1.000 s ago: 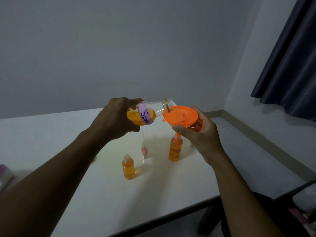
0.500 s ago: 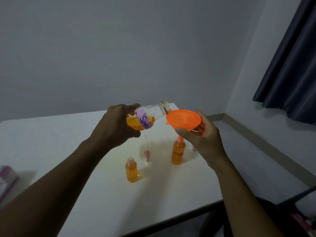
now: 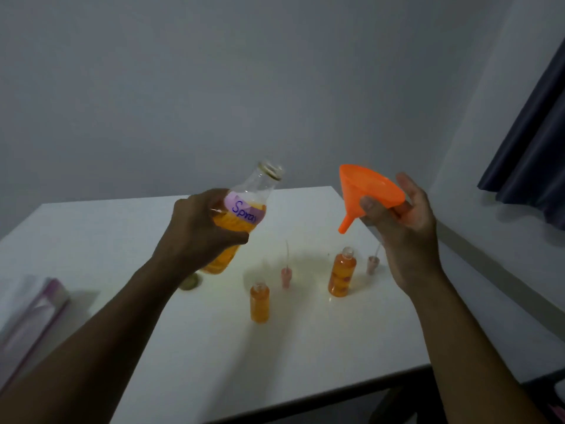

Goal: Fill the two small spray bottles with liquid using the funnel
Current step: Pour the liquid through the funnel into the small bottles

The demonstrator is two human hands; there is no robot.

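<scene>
With my left hand (image 3: 198, 228) gripping the big bottle (image 3: 241, 215) and my right hand (image 3: 403, 234) pinching the funnel (image 3: 370, 191) above the table (image 3: 122, 255), both small bottles (image 3: 260, 304) stand there looking full, so I judge only capping remains.

The person's two arms show bare along all of their visible length, the left forearm (image 3: 107, 341) and the right forearm (image 3: 458, 347) each broad near the camera and narrowing to a slim wrist. The left hand (image 3: 198, 231) is seen from its back, a smooth rounded shape with the knuckles as low bumps, while the right hand (image 3: 406, 231) shows its palm side and inner wrist, with long fingers (image 3: 408, 185) and a thumb (image 3: 367, 206) that ends in a short, rounded nail. The dim light hides finer marks on the bare parts
</scene>
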